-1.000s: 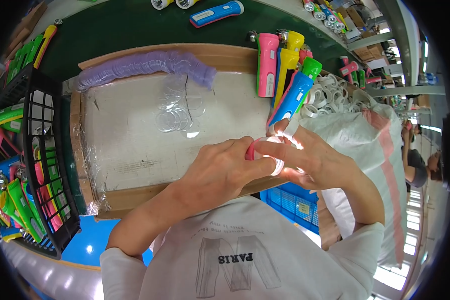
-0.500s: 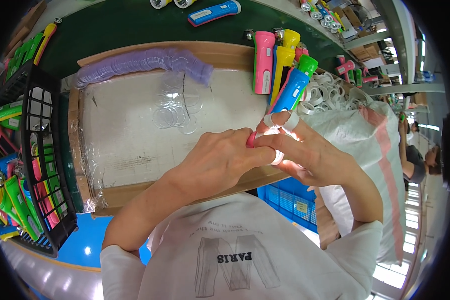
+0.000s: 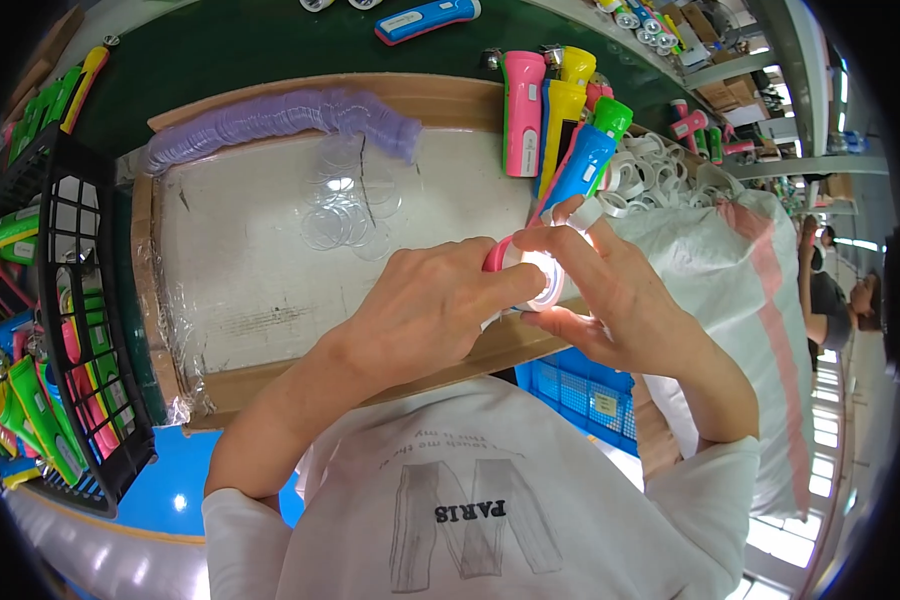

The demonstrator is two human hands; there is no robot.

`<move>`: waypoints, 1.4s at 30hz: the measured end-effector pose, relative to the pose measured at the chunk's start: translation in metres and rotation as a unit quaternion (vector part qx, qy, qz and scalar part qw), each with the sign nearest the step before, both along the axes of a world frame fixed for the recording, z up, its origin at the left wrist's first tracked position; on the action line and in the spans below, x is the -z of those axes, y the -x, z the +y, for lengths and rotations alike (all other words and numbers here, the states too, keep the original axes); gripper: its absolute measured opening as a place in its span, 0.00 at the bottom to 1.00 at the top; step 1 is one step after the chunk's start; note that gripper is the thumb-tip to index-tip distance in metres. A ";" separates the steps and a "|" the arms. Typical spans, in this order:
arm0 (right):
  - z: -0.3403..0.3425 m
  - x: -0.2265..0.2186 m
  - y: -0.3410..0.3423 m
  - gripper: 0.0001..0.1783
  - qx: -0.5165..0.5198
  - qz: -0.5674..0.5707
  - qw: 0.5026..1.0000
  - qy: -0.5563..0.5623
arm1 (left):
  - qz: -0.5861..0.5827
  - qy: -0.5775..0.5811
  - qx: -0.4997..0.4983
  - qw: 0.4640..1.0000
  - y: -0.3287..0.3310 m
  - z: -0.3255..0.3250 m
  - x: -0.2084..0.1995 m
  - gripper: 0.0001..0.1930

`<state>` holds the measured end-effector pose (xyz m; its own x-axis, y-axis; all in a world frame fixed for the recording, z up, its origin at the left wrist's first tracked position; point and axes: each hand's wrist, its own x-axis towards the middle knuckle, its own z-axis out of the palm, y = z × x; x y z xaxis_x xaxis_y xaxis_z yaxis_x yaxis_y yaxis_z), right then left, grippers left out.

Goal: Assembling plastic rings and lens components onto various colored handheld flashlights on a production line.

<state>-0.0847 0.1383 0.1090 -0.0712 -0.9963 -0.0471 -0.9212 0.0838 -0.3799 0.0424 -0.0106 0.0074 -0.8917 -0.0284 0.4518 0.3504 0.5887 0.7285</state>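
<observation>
My left hand (image 3: 420, 305) is wrapped round a pink flashlight (image 3: 496, 256), whose lit head points right; most of its body is hidden in my grip. My right hand (image 3: 635, 300) curves around the glowing head, index finger at its top edge and thumb just below it. A white plastic ring (image 3: 589, 212) is caught on the right hand's other fingers. Below my hands lies a shallow cardboard tray (image 3: 260, 230), with thin clear discs (image 3: 342, 228) scattered in it and a long stack of purple-tinted discs (image 3: 260, 127) along its far side.
Several coloured flashlights (image 3: 523, 115) stand beyond my hands, near a heap of white rings (image 3: 650, 178) on a white woven sack (image 3: 710, 260). A black crate (image 3: 80, 330) of flashlights is at left, a blue basket (image 3: 580, 395) below the tray. A person (image 3: 835, 300) is far right.
My right hand's index finger and thumb have spread wider, and the flashlight's lit head shows more openly between my hands. The white ring stays on the right fingers. The view has shifted slightly.
</observation>
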 end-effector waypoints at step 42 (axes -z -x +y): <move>0.020 0.012 -0.013 0.37 0.028 0.084 0.995 -0.047 | 0.085 0.051 -0.137 0.986 -0.017 0.038 0.014 0.13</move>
<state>-0.0718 0.1579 0.0971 -0.1415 -0.9823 -0.1225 -0.9639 0.1649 -0.2092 0.0594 0.0275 -0.0065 -0.7685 -0.2037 0.6066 0.2800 0.7454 0.6050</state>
